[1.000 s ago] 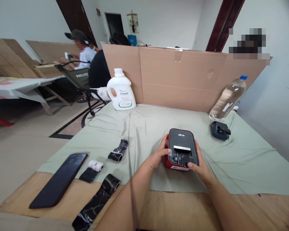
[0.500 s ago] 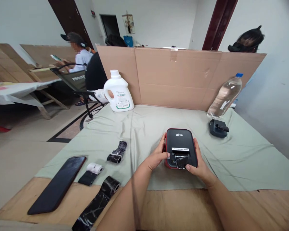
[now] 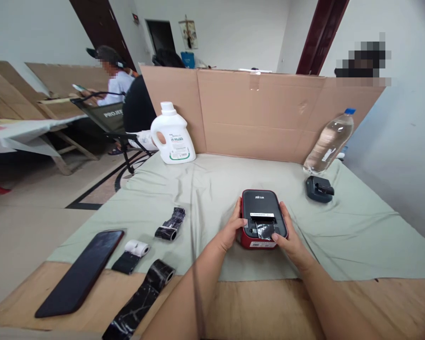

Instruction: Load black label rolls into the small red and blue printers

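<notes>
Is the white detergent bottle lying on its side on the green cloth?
No, the white detergent bottle stands upright on the green cloth, close to the cardboard wall.

Printer (image 3: pixel 263 218) on cloth (image 3: pixel 212 189), perhaps rolls (image 3: pixel 152 250) left.

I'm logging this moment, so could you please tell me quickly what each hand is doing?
Left hand: closed on the left side of the small printer.
Right hand: closed on its right side.
</notes>
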`<state>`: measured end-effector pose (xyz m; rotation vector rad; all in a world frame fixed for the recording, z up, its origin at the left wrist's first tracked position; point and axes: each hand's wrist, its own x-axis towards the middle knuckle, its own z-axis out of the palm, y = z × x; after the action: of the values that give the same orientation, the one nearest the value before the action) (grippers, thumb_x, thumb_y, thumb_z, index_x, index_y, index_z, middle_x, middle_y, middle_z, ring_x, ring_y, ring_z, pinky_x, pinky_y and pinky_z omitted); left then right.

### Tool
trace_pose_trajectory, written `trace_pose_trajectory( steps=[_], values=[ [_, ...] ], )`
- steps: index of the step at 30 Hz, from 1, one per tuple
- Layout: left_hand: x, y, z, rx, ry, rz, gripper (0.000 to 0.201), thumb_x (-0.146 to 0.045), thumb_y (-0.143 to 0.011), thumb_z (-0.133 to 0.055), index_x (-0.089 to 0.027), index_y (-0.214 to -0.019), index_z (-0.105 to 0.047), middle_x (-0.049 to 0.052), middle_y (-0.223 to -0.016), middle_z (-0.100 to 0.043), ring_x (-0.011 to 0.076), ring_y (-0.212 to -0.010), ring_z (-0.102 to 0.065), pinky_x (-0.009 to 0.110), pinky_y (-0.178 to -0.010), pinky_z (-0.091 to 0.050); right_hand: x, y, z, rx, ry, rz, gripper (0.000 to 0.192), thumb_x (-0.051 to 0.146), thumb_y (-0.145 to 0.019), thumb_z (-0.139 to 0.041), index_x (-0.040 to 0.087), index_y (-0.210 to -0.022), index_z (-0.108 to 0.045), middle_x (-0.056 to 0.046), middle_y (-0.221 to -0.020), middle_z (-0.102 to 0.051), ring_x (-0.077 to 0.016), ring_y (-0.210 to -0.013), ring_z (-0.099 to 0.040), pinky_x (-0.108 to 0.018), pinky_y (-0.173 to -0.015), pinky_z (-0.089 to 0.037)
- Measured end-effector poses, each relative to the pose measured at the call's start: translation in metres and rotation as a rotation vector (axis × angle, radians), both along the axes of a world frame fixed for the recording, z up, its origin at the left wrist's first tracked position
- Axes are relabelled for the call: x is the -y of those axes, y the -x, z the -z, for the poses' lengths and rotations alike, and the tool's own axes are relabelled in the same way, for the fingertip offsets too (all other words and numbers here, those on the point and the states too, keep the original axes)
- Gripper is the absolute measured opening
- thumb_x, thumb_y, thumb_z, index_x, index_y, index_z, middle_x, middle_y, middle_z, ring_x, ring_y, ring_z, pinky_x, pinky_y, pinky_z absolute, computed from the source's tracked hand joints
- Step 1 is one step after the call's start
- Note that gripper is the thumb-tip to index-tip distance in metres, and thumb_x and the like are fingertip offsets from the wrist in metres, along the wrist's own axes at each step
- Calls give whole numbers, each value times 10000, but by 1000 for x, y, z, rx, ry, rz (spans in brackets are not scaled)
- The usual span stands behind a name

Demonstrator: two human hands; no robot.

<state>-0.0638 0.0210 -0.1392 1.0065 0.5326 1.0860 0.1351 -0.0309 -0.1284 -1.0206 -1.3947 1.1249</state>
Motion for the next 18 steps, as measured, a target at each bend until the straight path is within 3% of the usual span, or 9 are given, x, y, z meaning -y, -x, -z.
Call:
trace_pose_trajectory(
  steps=[4,7,18],
  values=[
    [5,-4,-7,69,68,18,1047,-291,-662,-626,-273,-1541,-58,-5,-1586,-253,297,-1460,-209,440,-1186,-187,-2,1,7,-12,-31,22,983,506,-776,-684,299,-1537,-97,-43,-1600,-203,-248,-1456,-234,-448,-1183,-214],
    [6,-2,-10,68,62,27,1039,-272,-658,-627,-295,-1538,-76,-22,-1579,-272,292,-1458,-214,429,-1178,-209,-3,1,11,-20,-33,24,980,498,-780,-680,287,-1537,-95,-43,-1605,-182,-249,-1459,-223,-449,-1191,-187],
    [0,-3,-10,58,35,7,1094,-136,-591,-578,-319,-1535,-56,-46,-1617,-116,255,-1479,-141,391,-1189,-169,0,6,10,-47,-21,70,1019,494,-763,-687,257,-1542,-74,-72,-1613,-150,-268,-1471,-180,-470,-1192,-171]
  ],
)
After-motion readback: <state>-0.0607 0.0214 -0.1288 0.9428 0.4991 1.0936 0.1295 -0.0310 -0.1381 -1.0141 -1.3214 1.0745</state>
